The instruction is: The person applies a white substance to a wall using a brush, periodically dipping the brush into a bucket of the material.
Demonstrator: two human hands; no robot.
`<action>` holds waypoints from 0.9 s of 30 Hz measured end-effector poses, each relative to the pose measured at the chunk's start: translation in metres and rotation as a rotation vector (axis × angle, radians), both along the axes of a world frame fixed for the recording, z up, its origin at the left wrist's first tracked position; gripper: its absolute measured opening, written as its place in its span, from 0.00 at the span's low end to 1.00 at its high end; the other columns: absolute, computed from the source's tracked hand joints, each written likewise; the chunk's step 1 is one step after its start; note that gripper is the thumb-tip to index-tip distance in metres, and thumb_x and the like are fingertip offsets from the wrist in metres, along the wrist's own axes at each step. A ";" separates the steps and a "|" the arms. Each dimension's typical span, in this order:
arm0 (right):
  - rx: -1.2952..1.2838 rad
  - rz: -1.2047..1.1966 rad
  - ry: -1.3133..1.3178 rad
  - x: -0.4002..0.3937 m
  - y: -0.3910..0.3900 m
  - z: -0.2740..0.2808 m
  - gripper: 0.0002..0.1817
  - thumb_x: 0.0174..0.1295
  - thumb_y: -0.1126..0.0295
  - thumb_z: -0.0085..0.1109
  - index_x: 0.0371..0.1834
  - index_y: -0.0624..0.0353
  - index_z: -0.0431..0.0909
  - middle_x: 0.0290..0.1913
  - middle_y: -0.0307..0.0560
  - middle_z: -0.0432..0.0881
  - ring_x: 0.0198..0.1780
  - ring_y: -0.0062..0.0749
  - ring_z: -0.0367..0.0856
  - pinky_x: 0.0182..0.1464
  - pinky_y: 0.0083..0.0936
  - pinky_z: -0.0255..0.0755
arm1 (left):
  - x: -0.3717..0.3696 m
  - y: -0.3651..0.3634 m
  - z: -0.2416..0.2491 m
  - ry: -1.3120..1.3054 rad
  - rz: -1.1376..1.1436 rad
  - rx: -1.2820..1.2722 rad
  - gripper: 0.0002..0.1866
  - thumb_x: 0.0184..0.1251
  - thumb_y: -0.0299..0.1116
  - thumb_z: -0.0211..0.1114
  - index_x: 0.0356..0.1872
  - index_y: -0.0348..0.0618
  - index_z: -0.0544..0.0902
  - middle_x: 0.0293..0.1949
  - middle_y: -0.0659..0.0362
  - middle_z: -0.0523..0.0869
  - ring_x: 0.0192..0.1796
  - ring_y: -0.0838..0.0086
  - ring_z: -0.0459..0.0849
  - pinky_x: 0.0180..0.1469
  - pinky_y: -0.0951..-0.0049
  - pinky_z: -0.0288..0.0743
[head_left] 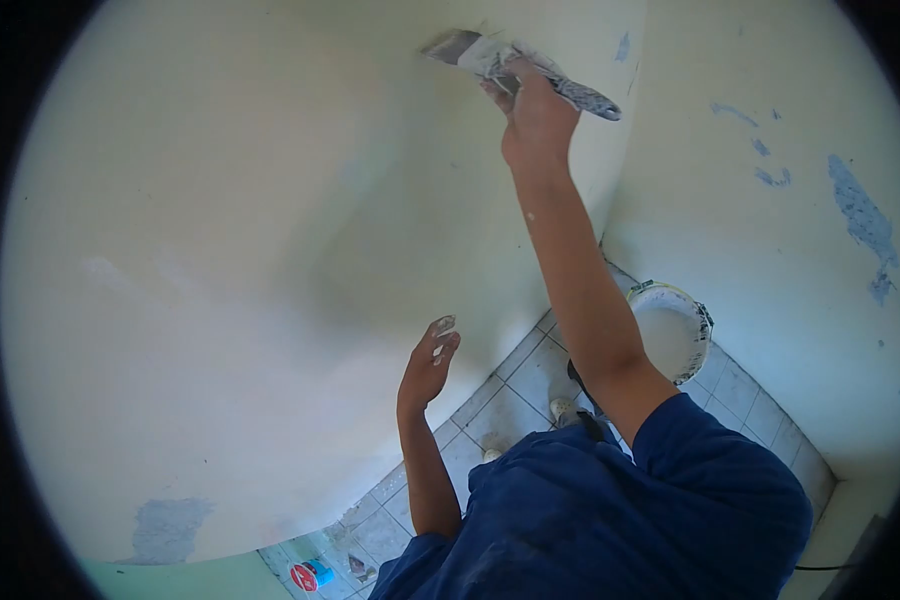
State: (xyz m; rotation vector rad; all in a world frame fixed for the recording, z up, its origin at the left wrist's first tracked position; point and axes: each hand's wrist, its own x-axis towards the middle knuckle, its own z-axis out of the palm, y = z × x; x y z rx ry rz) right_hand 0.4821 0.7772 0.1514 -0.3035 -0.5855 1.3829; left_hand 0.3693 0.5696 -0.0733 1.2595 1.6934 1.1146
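My right hand [538, 105] is raised high against the pale wall [220, 250], fingers wrapped round a wide putty knife [592, 100] smeared with white filler. The knife's blade [454, 47] points left and lies at the wall surface, with its handle sticking out to the right. Lower down, my left hand [430, 365] hangs in front of the same wall, its fingers loosely bent and apart. White smears mark its fingertips, and I see nothing held in it.
A bucket [672, 335] of whitish material stands on the tiled floor [510, 415] in the corner. The right wall [770, 280] has bare grey patches [860, 215]. Another grey patch [170, 528] is low on the left wall. A small red-and-blue container [311, 575] sits at the bottom.
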 end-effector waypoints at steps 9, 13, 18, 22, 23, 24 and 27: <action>-0.722 -0.036 -0.311 -0.003 0.022 -0.316 0.22 0.50 0.76 0.63 0.49 0.60 0.67 0.45 0.47 0.75 0.41 0.36 0.78 0.37 0.33 0.79 | 0.009 0.008 0.014 0.050 -0.007 -0.012 0.22 0.69 0.41 0.54 0.59 0.40 0.68 0.58 0.50 0.74 0.58 0.63 0.75 0.56 0.65 0.71; -0.531 -0.037 -0.348 -0.002 0.043 -0.287 0.26 0.50 0.76 0.62 0.53 0.59 0.64 0.44 0.46 0.75 0.44 0.35 0.77 0.38 0.35 0.78 | 0.000 0.002 0.004 0.062 0.121 0.070 0.20 0.69 0.40 0.53 0.56 0.38 0.70 0.54 0.50 0.77 0.55 0.63 0.77 0.54 0.64 0.72; -0.167 0.007 -0.081 0.011 0.035 -0.060 0.22 0.52 0.79 0.56 0.51 0.58 0.64 0.43 0.44 0.74 0.39 0.31 0.77 0.36 0.29 0.79 | 0.005 -0.002 -0.008 -0.152 0.370 0.173 0.15 0.70 0.38 0.52 0.50 0.38 0.75 0.46 0.54 0.81 0.50 0.67 0.80 0.51 0.68 0.74; 0.043 0.021 -0.021 0.014 0.026 0.013 0.17 0.52 0.80 0.56 0.46 0.59 0.67 0.42 0.44 0.75 0.39 0.32 0.77 0.36 0.30 0.79 | 0.005 0.001 -0.015 -0.121 0.315 0.116 0.16 0.71 0.39 0.51 0.52 0.41 0.74 0.50 0.54 0.79 0.53 0.66 0.79 0.52 0.65 0.73; -0.008 -0.036 -0.050 0.010 0.030 0.002 0.16 0.52 0.80 0.56 0.45 0.60 0.67 0.42 0.45 0.75 0.39 0.32 0.77 0.36 0.31 0.79 | 0.007 0.003 -0.013 -0.123 0.309 0.118 0.16 0.71 0.39 0.51 0.52 0.41 0.73 0.50 0.54 0.79 0.53 0.66 0.79 0.52 0.65 0.73; -0.061 -0.092 -0.081 0.002 0.036 -0.025 0.15 0.52 0.80 0.57 0.44 0.61 0.67 0.41 0.45 0.75 0.39 0.33 0.77 0.36 0.31 0.78 | 0.009 0.004 -0.011 -0.125 0.302 0.116 0.16 0.71 0.39 0.51 0.52 0.41 0.73 0.50 0.54 0.79 0.53 0.66 0.79 0.52 0.65 0.73; -0.354 -0.088 -0.035 -0.007 0.034 -0.136 0.13 0.52 0.78 0.59 0.39 0.61 0.68 0.40 0.45 0.75 0.40 0.33 0.77 0.38 0.32 0.77 | 0.013 0.006 -0.009 -0.115 0.348 0.165 0.15 0.70 0.37 0.52 0.49 0.37 0.75 0.46 0.54 0.81 0.49 0.68 0.81 0.49 0.70 0.74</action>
